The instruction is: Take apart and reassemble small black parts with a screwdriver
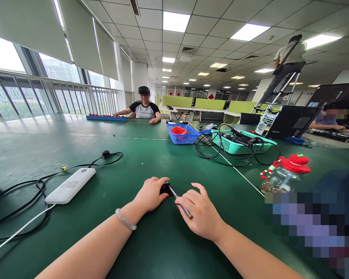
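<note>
Just ahead of me, near the middle of the green table (151, 248), my left hand (151, 193) grips a small black part (164, 188) between thumb and fingers. Its exact kind cannot be made out, as the fingers cover much of it. My right hand (199, 211) is closed around a slim screwdriver (184, 205) with a silvery shaft and a brass-coloured end. The screwdriver slants, its tip meeting the black part and its back end pointing down toward me. The index finger of the right hand is raised off the tool.
On the left lie a white power bank (71, 186) and black cables (40, 186). Farther off stand a blue basket (182, 138) and a green basket (229, 147) of cables. A red-lidded jar (285, 178) is at right. One person (144, 108) sits opposite; another (289, 58) stands on a ladder.
</note>
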`<state>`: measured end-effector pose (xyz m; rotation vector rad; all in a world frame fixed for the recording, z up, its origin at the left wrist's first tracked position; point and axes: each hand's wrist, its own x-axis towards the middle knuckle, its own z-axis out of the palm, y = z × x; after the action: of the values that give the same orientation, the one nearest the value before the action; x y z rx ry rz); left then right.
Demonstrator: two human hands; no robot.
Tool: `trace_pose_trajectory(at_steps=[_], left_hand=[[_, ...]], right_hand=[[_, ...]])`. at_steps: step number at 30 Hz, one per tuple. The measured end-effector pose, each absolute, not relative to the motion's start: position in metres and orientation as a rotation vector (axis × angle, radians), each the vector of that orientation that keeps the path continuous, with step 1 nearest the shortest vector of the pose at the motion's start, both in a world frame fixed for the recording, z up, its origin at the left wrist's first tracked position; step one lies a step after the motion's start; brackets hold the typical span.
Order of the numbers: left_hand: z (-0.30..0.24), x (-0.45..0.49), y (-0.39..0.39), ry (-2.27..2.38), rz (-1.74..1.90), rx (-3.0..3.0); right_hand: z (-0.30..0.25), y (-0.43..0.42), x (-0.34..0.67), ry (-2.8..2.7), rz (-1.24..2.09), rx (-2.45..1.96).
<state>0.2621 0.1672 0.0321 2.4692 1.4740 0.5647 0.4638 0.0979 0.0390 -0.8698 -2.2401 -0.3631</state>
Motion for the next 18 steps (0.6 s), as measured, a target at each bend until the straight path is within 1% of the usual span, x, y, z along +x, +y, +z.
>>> trace_pose_trajectory(at_steps=[18], left_hand=[[0.0306,0.2648,0.1653,1.420,0.492,2.583]], right_hand=[[0.0414,0.0972,0.4634,-2.135,-0.378,-0.901]])
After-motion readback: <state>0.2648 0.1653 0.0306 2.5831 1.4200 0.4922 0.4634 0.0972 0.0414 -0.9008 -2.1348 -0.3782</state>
